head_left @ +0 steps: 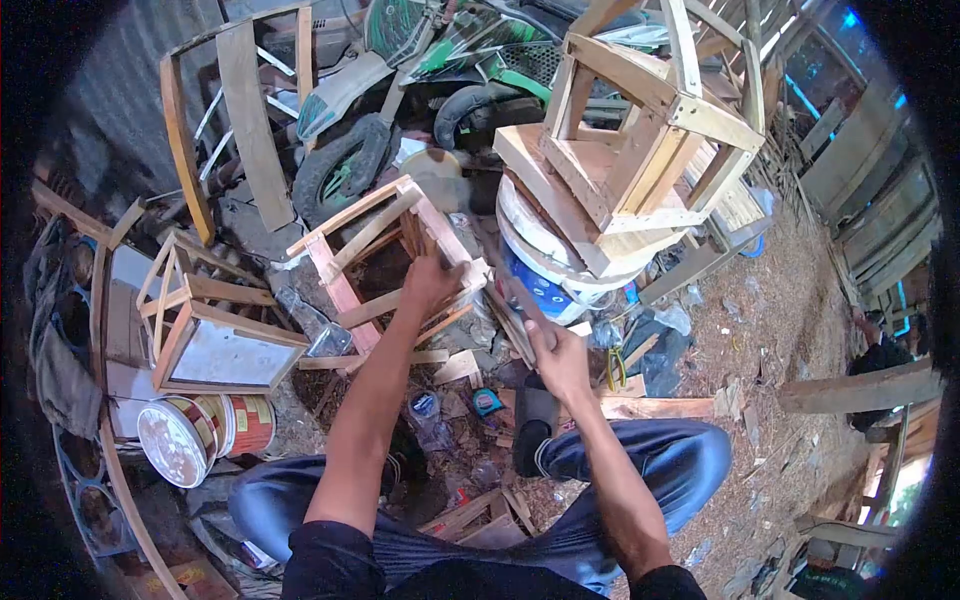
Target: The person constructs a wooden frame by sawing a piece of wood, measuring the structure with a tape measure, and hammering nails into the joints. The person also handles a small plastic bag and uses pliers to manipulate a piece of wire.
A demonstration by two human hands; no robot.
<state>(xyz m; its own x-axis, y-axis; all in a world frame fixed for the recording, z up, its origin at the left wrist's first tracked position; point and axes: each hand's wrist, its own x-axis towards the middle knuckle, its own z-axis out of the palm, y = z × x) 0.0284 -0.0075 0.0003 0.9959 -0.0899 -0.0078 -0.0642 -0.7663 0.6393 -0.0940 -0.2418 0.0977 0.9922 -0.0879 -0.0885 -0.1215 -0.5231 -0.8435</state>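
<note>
A wooden frame (365, 310) made of joined strips stands tilted on the ground before me. My left hand (430, 283) rests on its right side, the fingers wrapped over the wood. Just right of the frame my right hand (556, 357) is closed round the handle of a tool, which looks like a hammer (520, 298) and is partly blurred. The tool's upper end is near the frame's right corner. A teal tape measure (487, 402) and a roll of clear tape (425, 405) lie on the ground below the frame.
White buckets (600, 290) at the right bear a stacked wooden frame (640, 150). A smaller frame with a white panel (228, 352) and a paint bucket (172, 440) stand left. Yellow-handled pliers (616, 368) hang near the buckets. Tyres (342, 170) lie behind; wood scraps litter the ground.
</note>
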